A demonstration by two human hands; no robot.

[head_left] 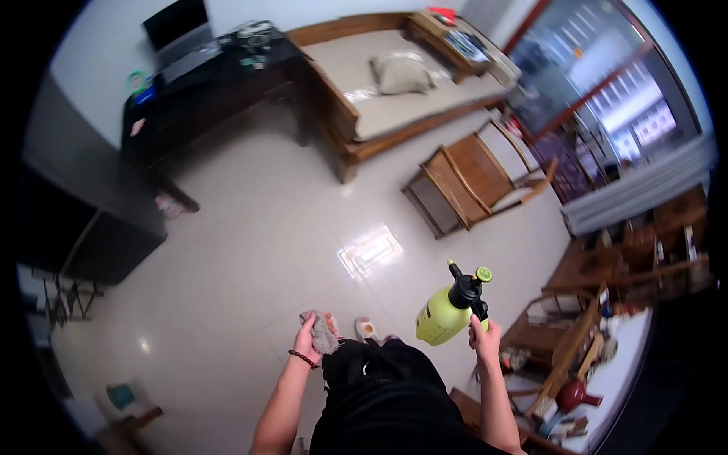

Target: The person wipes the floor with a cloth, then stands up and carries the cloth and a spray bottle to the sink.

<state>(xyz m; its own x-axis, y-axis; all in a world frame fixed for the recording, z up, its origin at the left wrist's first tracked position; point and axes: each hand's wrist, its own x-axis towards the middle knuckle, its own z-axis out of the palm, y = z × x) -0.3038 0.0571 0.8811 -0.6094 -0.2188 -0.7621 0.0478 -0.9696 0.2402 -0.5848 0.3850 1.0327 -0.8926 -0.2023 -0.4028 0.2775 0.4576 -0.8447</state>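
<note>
My right hand [484, 341] is wrapped round the handle of a yellow-green pump spray bottle [442, 317], held out before my body. The bottle has a black head, a green pump knob and a nozzle, and it leans slightly. In my left hand [307, 339] a crumpled grey cloth [321, 332] is gripped beside my hip. A dark bead bracelet [305, 359] circles the left wrist. Below both hands I see the pale tiled floor and my slippers [365, 328].
A wooden chair [466, 182] stands ahead to the right. Behind it is a wooden daybed [345, 148] with a cushion. A dark desk [220, 95] carries a laptop [182, 45]. At right, a cluttered table [618, 379] holds a red vase [572, 395]. A green bin [120, 396] sits lower left.
</note>
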